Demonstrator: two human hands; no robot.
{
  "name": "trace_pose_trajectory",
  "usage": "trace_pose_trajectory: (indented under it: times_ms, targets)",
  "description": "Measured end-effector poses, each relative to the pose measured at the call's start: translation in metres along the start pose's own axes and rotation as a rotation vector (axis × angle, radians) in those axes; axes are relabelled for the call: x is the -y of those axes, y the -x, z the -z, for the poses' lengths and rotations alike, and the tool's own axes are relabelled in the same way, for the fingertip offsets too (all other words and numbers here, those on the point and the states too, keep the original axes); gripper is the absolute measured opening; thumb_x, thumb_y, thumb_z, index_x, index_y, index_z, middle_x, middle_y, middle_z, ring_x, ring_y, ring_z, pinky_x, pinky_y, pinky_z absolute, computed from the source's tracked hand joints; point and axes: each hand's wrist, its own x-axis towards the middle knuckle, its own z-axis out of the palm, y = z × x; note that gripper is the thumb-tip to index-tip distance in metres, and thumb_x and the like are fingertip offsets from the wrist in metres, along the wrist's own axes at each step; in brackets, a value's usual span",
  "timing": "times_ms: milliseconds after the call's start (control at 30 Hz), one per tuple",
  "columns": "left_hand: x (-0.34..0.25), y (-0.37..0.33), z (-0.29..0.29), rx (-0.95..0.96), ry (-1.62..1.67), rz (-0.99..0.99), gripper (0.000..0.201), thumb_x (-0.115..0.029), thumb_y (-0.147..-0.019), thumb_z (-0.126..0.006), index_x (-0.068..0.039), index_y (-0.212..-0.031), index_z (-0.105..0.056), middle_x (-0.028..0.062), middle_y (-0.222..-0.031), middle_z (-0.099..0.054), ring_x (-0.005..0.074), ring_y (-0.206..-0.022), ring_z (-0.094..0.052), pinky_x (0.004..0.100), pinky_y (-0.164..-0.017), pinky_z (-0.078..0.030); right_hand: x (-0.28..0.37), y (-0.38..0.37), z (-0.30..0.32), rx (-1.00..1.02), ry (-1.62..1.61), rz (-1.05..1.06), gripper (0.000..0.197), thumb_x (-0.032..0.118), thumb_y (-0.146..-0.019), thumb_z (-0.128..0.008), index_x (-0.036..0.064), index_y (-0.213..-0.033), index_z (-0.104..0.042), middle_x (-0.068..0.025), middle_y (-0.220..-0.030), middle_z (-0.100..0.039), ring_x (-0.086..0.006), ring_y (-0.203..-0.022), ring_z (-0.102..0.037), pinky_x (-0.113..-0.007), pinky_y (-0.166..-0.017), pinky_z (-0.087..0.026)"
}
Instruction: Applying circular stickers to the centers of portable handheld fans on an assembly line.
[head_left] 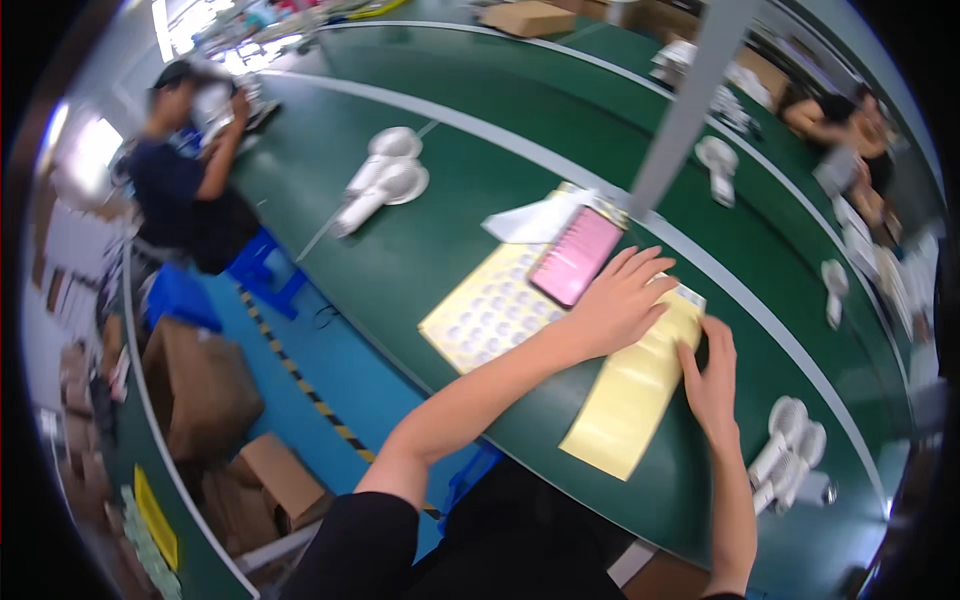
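Yellow strip (635, 395) lay at 4 o'clock, prob. light, bendy, slick; edges seemed best to hold. L hand (622, 303), fingers spread, no grip seen, was over its 12 o'clock end; R hand (711, 378), half-curled, at 3 o'clock edge, pinch unclear.

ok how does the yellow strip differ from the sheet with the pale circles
The yellow strip is narrow, while the circle sheet is broader. The strip looks mostly plain; the sheet carries rows of pale circles. The left hand lies over the strip's upper part, while a pink-screened phone overlaps the sheet. Both are yellowish and lie on the green table.
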Motion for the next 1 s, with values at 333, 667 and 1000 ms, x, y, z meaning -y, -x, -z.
trace_pose_trajectory:
  times_ms: [333, 667, 1000]
  targets:
    - [0.149, 0.057, 0.200, -0.170, -0.503, 0.567, 0.045, -0.024, -0.081, -0.077, 0.001, -0.107, -0.050, 0.0280, -0.128, -0.049, 0.0425, -0.120, -0.050, 0.0448, -0.102, -0.041, 0.011, 0.043, -0.001, 0.126, 0.148, 0.011, 0.046, 0.020, -0.094, -0.061, 0.0019, -0.135, -0.050, -0.0135, -0.152, -0.039, -0.0351, -0.143, -0.032, -0.048, -0.119, -0.022]
    - [0.225, 0.110, 0.299, 0.248, -0.370, 0.858, 0.088, -0.054, -0.067, -0.084, -0.009, -0.134, -0.047, 0.0294, -0.148, -0.033, 0.0455, -0.139, -0.033, 0.0495, -0.113, -0.032, 0.009, 0.041, 0.002, 0.093, 0.112, 0.043, 0.043, 0.017, -0.093, -0.062, 0.0021, -0.132, -0.053, -0.0131, -0.150, -0.043, -0.0343, -0.141, -0.036, -0.048, -0.119, -0.023]
    - [0.232, 0.102, 0.273, 0.255, -0.618, 0.916, 0.066, -0.061, -0.071, -0.075, 0.000, -0.093, -0.068, 0.0295, -0.104, -0.062, 0.0395, -0.105, -0.053, 0.0434, -0.092, -0.046, 0.015, 0.050, 0.004, 0.024, 0.090, 0.096, 0.044, 0.018, -0.089, -0.066, 0.0032, -0.129, -0.056, -0.0161, -0.148, -0.044, -0.0377, -0.136, -0.040, -0.050, -0.116, -0.027]
